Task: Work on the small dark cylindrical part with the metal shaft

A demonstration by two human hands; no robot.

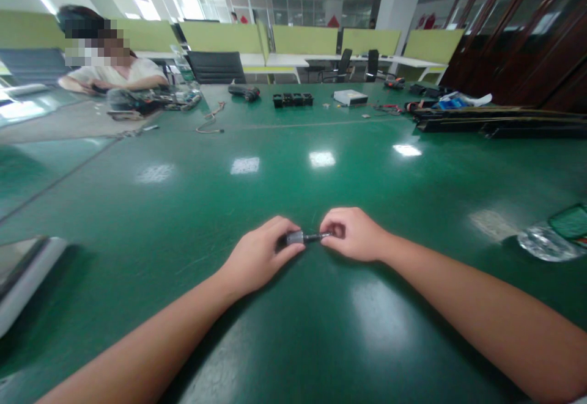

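Observation:
Between my two hands, low over the green table (284,178), lies a small grey cylinder (296,237) that looks like metal. A thin dark rod (313,237) runs from its right end. The thumb and fingers of my left hand (265,250) are closed round the cylinder. On the other side, my right hand (355,233) pinches the far end of the rod, its fingers curled. That end of the rod is partly hidden by the fingertips, and the cylinder's left end sits inside my left grip. Which kind of part this is, I cannot make out.
A clear plastic item (545,244) rests at the right, a pale-edged flat object (32,275) at the left. Farther back are a black block (292,99), a white box (350,97), a cable (210,124) and long dark bars (495,121). Another person (117,71) sits at far left.

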